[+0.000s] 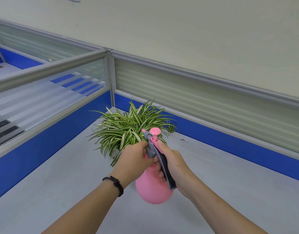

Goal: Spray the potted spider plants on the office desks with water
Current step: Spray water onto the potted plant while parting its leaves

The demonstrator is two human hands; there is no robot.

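A spider plant [128, 127] with striped green-and-white leaves stands at centre frame on the grey tabletop [61, 174], in the corner formed by two partitions; its pot is hidden behind leaves and hands. Just below it, a pink spray bottle [153, 188] is held over the tabletop, nozzle toward the leaves. The right hand [174, 164] has its grip closed around the grey handle, thumb beside the pink pump knob. The left hand [133, 159] is closed around the bottle's neck and grey head; a black band [115, 184] circles its wrist. A small dark mark [184, 141] lies on the tabletop at centre right. Blue-and-frosted partition panels [212, 102] run from upper left to right, below a pale wall [179, 31].
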